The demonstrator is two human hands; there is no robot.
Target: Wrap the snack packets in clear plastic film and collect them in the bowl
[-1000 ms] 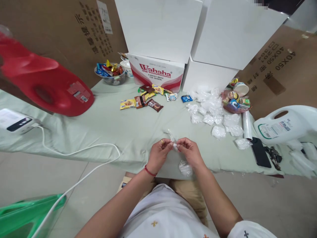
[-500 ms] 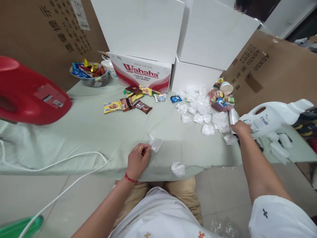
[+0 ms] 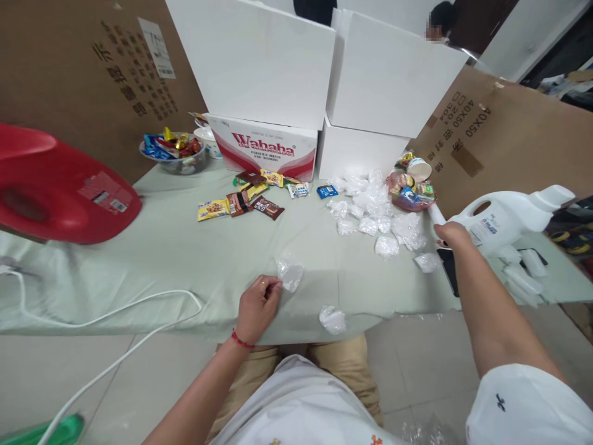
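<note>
My left hand point(image 3: 259, 304) pinches the edge of a small clear plastic bag point(image 3: 291, 275) over the front part of the table. A crumpled clear plastic bundle point(image 3: 332, 319) lies to its right, close to the table edge. Far to the right, my right hand point(image 3: 451, 236) is closed around the near end of a white roll point(image 3: 435, 215), its fingertips mostly hidden. Just beyond that hand lies a white detergent bottle point(image 3: 504, 219) on its side. Several crumpled plastic bundles point(image 3: 370, 198) are heaped left of the roll.
Wrapped snacks point(image 3: 239, 203) lie before a Wahaha carton point(image 3: 269, 148). A bowl of sweets point(image 3: 178, 162) and a red jug point(image 3: 69, 191) stand left. A pink bowl point(image 3: 407, 198) of packets sits at right. A dark flat object point(image 3: 448, 272) and a white cable point(image 3: 139, 290) also lie there.
The view has tilted slightly, so the table things sit a little lower. My right hand has shifted slightly, uncovering more of the dark flat object. My left hand keeps its pinch on the bag.
</note>
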